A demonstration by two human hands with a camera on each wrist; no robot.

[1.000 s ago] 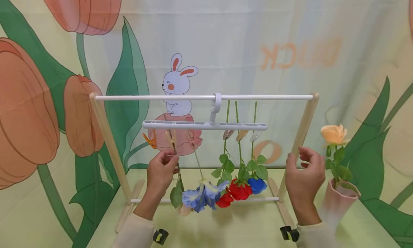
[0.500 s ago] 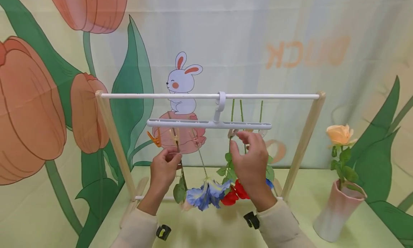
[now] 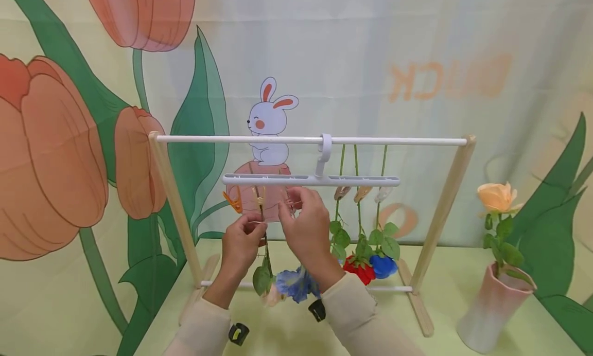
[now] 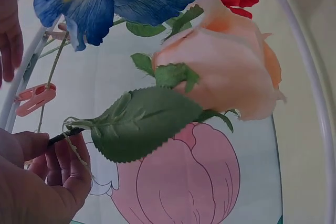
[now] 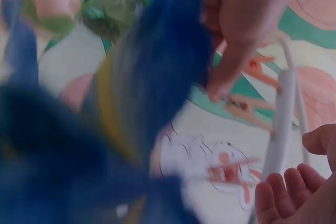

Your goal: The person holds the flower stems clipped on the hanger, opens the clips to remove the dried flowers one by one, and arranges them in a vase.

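My left hand (image 3: 241, 245) pinches the dark stem (image 4: 63, 138) of a pale peach rose (image 4: 223, 59), which hangs head down. That stem passes through a cream clip (image 3: 259, 197) on the white hanger (image 3: 361, 181). My right hand (image 3: 307, 231) is beside the pink clip (image 4: 37, 99), from which a blue iris (image 3: 293, 285) hangs. In the right wrist view its thumb and bent fingers stand apart, with nothing seen between them. Part of the iris stem is hidden behind this hand. An orange clip (image 3: 238, 199) sits at the hanger's left end.
The hanger hooks over the white rod (image 3: 394, 140) of a wooden stand (image 3: 445, 207). Red roses (image 3: 359, 270) and a blue rose (image 3: 383, 266) hang from clips on its right half. A pink and white vase (image 3: 486, 309) with a peach-orange rose (image 3: 498, 196) stands right.
My right hand has moved left from beside the stand's right post, past the red roses, to the pink clip. The left hand keeps its pinch on the stem. The head view has shifted slightly.
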